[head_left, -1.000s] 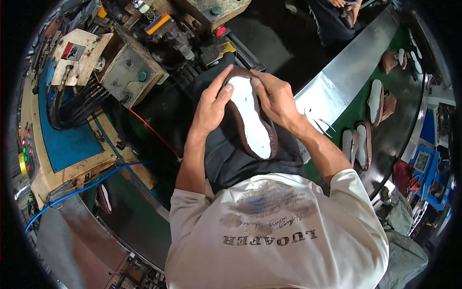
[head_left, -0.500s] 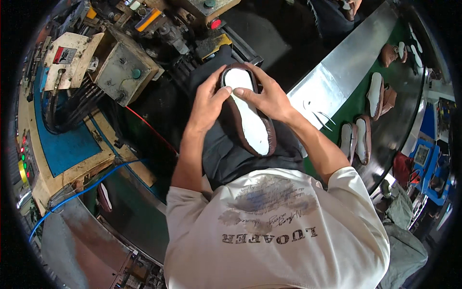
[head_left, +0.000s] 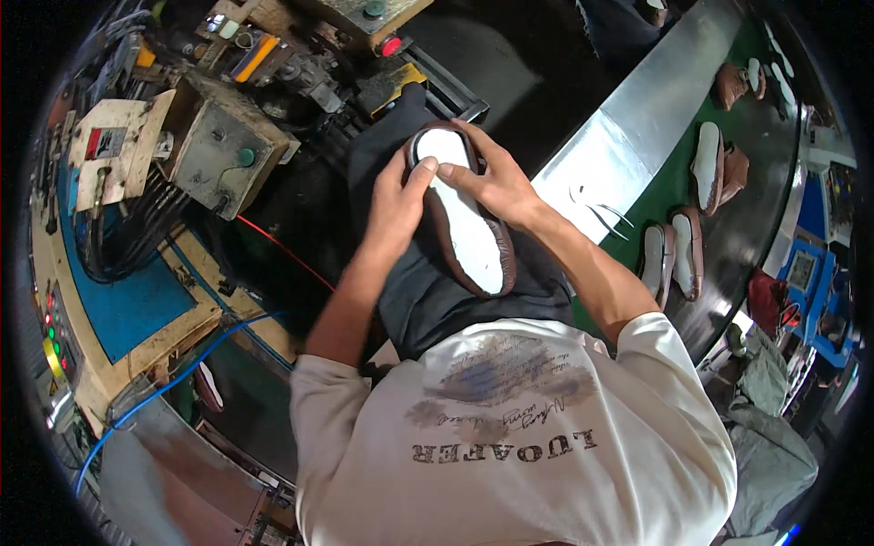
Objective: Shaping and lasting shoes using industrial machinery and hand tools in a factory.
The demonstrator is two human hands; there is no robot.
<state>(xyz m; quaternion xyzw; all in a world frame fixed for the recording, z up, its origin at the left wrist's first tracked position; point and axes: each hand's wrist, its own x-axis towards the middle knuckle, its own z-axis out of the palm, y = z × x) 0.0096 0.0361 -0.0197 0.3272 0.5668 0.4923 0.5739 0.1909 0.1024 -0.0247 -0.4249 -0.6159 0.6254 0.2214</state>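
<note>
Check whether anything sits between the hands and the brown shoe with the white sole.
Nothing visible does. The left hand and right hand both rest directly on the brown shoe with the white sole, fingers meeting near its far end.

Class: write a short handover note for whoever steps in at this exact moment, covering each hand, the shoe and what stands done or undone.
Left hand: grips the shoe's left edge, thumb on the white sole.
Right hand: holds the toe end, fingers over the brown rim.
Shoe: sole up on the lap, above the dark apron.
Done: white sole sits inside the brown upper.
Left: pressing looks unfinished; more shoes wait on the green belt to the right.
</note>
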